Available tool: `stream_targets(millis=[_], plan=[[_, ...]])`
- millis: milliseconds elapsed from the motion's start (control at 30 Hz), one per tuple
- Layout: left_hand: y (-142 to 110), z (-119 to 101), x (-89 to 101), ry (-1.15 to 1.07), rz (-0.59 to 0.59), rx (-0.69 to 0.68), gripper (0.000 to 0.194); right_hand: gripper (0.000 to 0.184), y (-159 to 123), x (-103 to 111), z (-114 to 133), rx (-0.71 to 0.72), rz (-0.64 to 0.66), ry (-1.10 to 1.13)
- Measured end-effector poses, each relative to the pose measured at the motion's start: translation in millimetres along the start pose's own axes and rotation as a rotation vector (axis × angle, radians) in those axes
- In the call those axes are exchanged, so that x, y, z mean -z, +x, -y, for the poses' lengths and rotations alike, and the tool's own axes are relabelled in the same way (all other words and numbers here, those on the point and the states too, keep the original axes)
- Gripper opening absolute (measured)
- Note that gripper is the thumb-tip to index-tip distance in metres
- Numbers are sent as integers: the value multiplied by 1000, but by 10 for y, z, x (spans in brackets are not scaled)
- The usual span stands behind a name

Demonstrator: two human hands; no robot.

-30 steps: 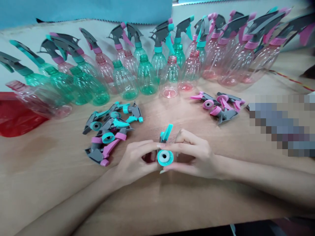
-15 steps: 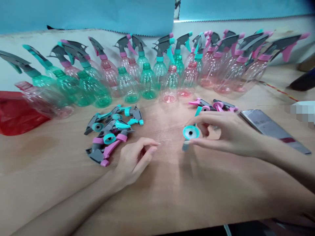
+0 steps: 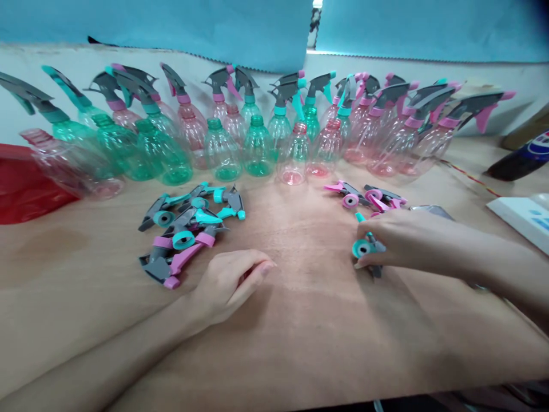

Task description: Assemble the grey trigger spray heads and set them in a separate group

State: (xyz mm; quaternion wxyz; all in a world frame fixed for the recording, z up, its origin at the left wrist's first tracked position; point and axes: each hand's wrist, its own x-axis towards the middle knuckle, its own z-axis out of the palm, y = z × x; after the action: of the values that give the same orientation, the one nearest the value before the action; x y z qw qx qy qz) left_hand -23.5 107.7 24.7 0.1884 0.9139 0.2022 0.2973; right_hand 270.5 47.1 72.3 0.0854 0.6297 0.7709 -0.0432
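Observation:
My right hand (image 3: 388, 240) grips a grey and teal trigger sprayer head (image 3: 362, 248), its round collar facing me. Just behind that hand lie several grey and pink sprayer heads (image 3: 350, 200). My left hand (image 3: 227, 280) rests on the table with thumb and forefinger pressed together, and no object shows in them. To its left is a heap of sprayer heads (image 3: 183, 239) in grey, teal and pink. A row of bottles without tops stands behind, among them a green bottle (image 3: 258, 149) and a pink bottle (image 3: 294, 154).
Bottles with sprayers fitted (image 3: 279, 123) line the wall. A red bag (image 3: 30, 186) lies at the far left. On the right are a dark bottle (image 3: 521, 157), a white box (image 3: 521, 220) and a phone-like object (image 3: 431, 212), partly hidden by my right arm.
My right hand has moved right and turned with the sprayer head, now partly covering the phone-like object. My left thumb and forefinger have closed together. The view has shifted slightly.

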Motion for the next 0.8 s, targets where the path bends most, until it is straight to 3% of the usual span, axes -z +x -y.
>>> stream_targets(millis=[100,167,233,333,433,567,667,800], plan=[[7,-37,2,37,32,12,24,23,42,-77,42,-82,39,-81],[4,-56,-7,75,64,11,24,20,36,-90,12,-123,-23,-175],[-9,-67,-18,112,95,1,23,17,18,-84,-9,-97,-118,-197],[-42,-81,-6,178,127,24,20,28,7,-48,79,-1,-171,-137],[-100,-108,77,233,108,66,16,34,46,27,339,131,-126,-57],[-249,-85,281,360,29,112,14,22,181,122,782,313,-77,119],[-404,55,471,521,-84,198,17,16,314,103,1049,430,-167,128],[-569,325,721,632,-148,324,24,15,460,9,1297,540,-307,143]])
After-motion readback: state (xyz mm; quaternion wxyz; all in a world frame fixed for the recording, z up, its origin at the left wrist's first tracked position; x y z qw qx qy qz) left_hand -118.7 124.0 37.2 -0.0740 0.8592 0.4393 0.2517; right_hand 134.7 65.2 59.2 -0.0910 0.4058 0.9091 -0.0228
